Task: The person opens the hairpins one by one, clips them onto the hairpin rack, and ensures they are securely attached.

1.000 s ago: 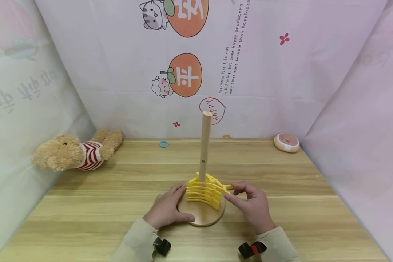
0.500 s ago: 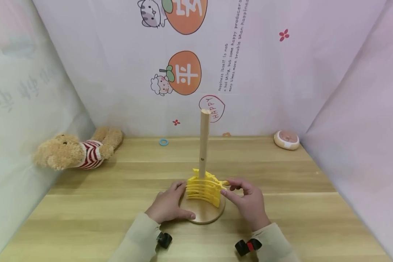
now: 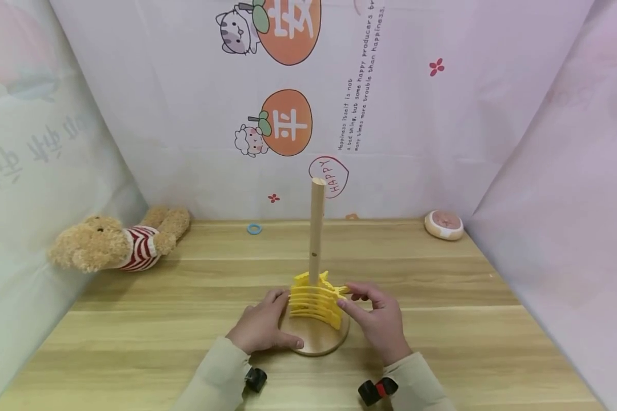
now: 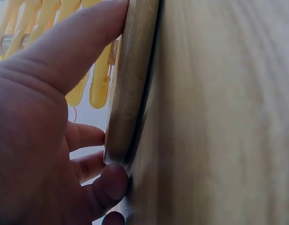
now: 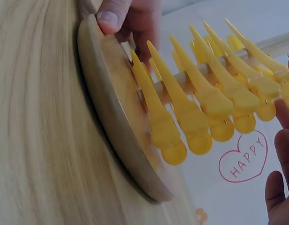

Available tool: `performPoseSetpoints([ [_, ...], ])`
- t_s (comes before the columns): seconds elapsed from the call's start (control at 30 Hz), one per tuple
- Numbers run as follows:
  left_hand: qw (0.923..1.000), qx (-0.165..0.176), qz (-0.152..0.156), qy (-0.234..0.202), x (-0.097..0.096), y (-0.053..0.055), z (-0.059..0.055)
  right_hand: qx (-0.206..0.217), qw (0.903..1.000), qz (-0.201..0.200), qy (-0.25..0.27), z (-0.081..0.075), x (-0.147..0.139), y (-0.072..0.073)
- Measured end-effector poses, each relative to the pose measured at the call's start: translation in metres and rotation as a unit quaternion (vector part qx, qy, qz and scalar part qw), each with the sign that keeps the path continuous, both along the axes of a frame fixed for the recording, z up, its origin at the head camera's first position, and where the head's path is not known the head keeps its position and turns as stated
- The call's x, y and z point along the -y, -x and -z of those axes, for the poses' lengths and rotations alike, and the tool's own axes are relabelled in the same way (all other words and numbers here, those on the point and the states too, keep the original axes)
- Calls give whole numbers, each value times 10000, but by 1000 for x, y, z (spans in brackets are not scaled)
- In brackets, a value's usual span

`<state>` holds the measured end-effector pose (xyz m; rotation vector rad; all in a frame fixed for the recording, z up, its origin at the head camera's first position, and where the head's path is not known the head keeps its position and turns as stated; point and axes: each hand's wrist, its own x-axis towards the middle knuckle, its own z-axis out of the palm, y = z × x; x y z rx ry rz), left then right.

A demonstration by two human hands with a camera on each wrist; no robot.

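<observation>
A wooden stand has a round base point(image 3: 313, 339) and an upright post point(image 3: 316, 228). Several yellow plastic clips point(image 3: 313, 308) with curved arms are stacked around the lower post, one above another. My left hand point(image 3: 262, 325) holds the base at its left side; the left wrist view has the thumb and fingertips at its rim point(image 4: 130, 103). At the right end of the topmost yellow clip point(image 3: 341, 290), my right hand point(image 3: 377, 319) pinches with thumb and forefinger. In the right wrist view that clip point(image 5: 277, 70) lies farthest from the base, and part of the hand is cut off.
On the left of the wooden table point(image 3: 211, 262) lies a teddy bear point(image 3: 118, 240) in a striped top. A blue ring point(image 3: 254, 229) and a round pink-and-white object point(image 3: 444, 224) lie near the back edge. Printed cloth point(image 3: 391, 114) hangs behind.
My right hand has shifted slightly left with the topmost clip, whose pinched end now sits closer to the post. My left hand stays at the base. The head view has tilted a little.
</observation>
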<state>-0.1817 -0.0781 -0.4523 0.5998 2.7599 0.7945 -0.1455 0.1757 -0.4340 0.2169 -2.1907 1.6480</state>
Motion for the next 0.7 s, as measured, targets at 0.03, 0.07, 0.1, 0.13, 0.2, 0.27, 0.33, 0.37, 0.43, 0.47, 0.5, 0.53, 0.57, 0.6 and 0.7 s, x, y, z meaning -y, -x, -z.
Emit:
performPoseSetpoints([
  [0.03,10000,4,-1,-5,0,0,0,-1,10000,15,-21,1,1,0],
  [0.07,10000,8,2,-3,0,0,1,-10,10000,23,-41,1,2,0],
  [0.1,10000,8,1,22,0,1,1,-12,10000,31,-79,2,3,0],
  [0.13,10000,8,-3,43,-1,1,1,-19,9999,49,-113,2,3,0],
  [0.2,10000,21,0,44,-1,2,1,-45,9999,47,-140,3,5,0],
  [0.27,10000,25,14,74,0,2,2,-74,9997,56,-212,3,6,-1],
  [0.33,10000,29,24,79,0,2,2,-111,9995,77,-296,4,6,-1],
  [0.37,10000,14,28,95,0,2,3,-124,9993,97,-335,4,6,-1],
  [0.43,9999,-29,47,119,1,3,4,-175,9990,113,-393,4,6,-1],
  [0.47,9999,-40,44,122,1,3,5,-183,9990,116,-402,4,6,-1],
  [0.5,9999,-53,45,127,1,3,6,-192,9989,113,-417,4,6,-1],
  [0.53,9999,-66,34,140,1,4,7,-211,9988,110,-431,4,6,-1],
  [0.57,9999,-84,30,147,1,4,7,-205,9987,112,-445,4,6,-1],
  [0.6,9999,-82,21,142,1,4,7,-203,9988,103,-442,4,6,-1],
  [0.7,9999,-65,-8,108,1,3,7,-194,9989,97,-418,5,7,-1],
])
